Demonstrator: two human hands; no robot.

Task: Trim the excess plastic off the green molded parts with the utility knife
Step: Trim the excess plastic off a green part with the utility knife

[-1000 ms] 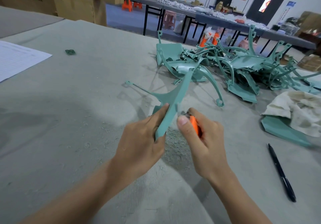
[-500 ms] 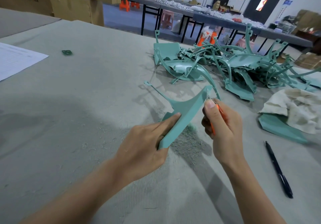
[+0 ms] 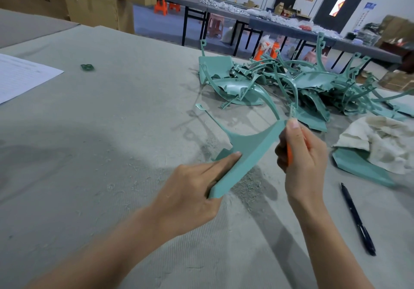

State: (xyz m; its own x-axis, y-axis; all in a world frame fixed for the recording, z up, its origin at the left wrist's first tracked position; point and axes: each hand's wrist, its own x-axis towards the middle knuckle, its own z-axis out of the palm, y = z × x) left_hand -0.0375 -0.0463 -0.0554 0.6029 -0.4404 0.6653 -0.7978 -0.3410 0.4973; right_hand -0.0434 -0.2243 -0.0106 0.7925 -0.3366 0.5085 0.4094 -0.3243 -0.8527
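I've run my right hand (image 3: 302,154), fingers curled round the knife (image 3: 289,157), up to the far tip of the green part (image 3: 244,154). My left hand (image 3: 190,188) pinches its lower end, above the table (image 3: 112,131). Edge pass probably finished.

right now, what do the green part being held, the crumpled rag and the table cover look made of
Green part: likely molded plastic, smooth satin surface, thin stiff curved ribs.
Rag: seemingly cotton cloth, off-white, soft stained folds.
Table cover: probably felt-like fabric, grey, matte, ribbed weave catching shavings.
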